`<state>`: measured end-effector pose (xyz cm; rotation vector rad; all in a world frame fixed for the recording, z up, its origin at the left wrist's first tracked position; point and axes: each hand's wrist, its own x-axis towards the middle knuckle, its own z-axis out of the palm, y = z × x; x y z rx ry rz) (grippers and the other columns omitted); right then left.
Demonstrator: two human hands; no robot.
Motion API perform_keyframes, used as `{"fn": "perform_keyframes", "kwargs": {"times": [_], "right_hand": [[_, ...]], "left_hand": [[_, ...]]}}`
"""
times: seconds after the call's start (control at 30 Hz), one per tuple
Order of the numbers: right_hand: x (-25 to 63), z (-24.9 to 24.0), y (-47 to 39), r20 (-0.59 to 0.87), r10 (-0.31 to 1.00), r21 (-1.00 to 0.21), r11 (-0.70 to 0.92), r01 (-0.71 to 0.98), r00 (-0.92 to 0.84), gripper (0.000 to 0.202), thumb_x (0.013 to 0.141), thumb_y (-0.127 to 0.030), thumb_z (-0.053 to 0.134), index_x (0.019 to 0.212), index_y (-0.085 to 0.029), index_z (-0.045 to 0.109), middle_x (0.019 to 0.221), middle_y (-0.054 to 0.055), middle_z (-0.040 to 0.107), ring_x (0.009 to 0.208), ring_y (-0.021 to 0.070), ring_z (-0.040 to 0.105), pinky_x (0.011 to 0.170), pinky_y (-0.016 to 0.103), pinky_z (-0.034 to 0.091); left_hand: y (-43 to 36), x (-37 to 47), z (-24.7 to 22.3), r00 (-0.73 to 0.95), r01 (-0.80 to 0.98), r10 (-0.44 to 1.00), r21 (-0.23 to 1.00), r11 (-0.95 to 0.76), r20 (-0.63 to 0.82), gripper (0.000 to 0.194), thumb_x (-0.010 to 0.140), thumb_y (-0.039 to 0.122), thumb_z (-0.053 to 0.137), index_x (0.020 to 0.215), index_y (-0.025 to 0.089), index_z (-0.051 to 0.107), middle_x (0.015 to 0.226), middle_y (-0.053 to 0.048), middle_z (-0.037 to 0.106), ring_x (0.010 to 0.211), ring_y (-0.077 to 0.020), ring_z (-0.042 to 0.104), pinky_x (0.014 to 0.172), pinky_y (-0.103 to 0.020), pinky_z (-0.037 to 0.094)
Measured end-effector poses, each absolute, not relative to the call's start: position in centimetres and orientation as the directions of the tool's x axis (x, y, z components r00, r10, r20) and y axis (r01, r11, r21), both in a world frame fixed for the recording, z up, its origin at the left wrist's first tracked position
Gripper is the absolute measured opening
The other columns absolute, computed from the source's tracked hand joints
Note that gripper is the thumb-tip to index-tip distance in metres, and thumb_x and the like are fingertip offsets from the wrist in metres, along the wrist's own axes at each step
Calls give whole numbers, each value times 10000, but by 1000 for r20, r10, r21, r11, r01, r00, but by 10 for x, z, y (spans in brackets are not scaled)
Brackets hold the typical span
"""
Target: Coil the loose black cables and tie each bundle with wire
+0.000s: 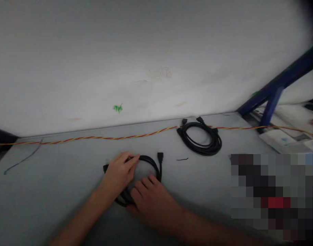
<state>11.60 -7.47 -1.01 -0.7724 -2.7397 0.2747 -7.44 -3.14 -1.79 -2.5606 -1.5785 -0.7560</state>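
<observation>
A coiled black cable [154, 164] lies on the grey table between my two hands. One of its plugs, a flat black connector, sticks up at the coil's upper right, and another shows at the left by my wrist. My left hand [122, 169] is closed on the coil's upper left side, fingertips pinching the strands. Lower down, my right hand [152, 198] curls round the coil's lower right part, its thumb hidden beneath. Farther back to the right rests a second coil of black cable [206, 152], its several connectors pointing outward.
A twisted red and yellow wire [115, 138] runs along the table's back, below a white wall [151, 51]. Short dark wire pieces [182, 159] lie about. A blue metal frame [281, 80] stands at right, with white boxes [281, 140] beyond it. The lower right is pixelated.
</observation>
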Motion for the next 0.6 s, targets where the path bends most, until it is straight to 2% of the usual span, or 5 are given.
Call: {"fn": "perform_keyframes", "kwargs": {"times": [0.07, 0.13, 0.23, 0.4, 0.6], "right_hand": [[116, -13, -76, 224, 477, -239, 872, 426, -850, 173, 1031, -343, 613, 1006, -172, 621, 953, 62, 676, 893, 259, 604, 824, 432, 476], [118, -13, -74, 227, 424, -234, 898, 374, -877, 77, 1022, -242, 609, 989, -172, 610, 934, 49, 663, 882, 237, 595, 803, 399, 472], [121, -11, -72, 223, 385, -235, 913, 334, -896, 53, 1020, -201, 598, 978, -170, 605, 925, 42, 654, 880, 220, 584, 796, 378, 465], [121, -11, -72, 214, 332, -256, 927, 275, -919, 110, 1049, -271, 582, 983, -186, 603, 927, 32, 656, 859, 213, 574, 777, 376, 452], [118, -12, -79, 229, 418, -262, 896, 358, -879, 301, 1033, -466, 602, 967, -173, 621, 928, 59, 659, 910, 248, 582, 816, 407, 453]], "left_hand": [[-32, -71, -16, 363, 854, 836, 213, -475, 411, 284, 980, 126, 578, 1169, 217, 770, 990, -77, 723, 870, -191, 663, 770, -314, 576], [-30, -70, -15, 369, 823, 835, 274, -498, 408, 264, 980, 132, 590, 1148, 211, 778, 1003, -81, 724, 905, -196, 663, 796, -321, 578], [-24, -70, -15, 380, 731, 817, 401, -552, 432, 222, 976, 149, 625, 1125, 186, 785, 1036, -91, 722, 961, -201, 664, 868, -346, 581], [-18, -70, -16, 431, 684, 801, 429, -590, 415, 234, 964, 237, 696, 1182, 222, 778, 1034, -79, 719, 950, -205, 643, 856, -363, 583], [-25, -69, -16, 480, 721, 800, 358, -593, 360, 296, 965, 75, 573, 1175, 170, 759, 958, -77, 708, 928, -215, 617, 844, -360, 573]]}}
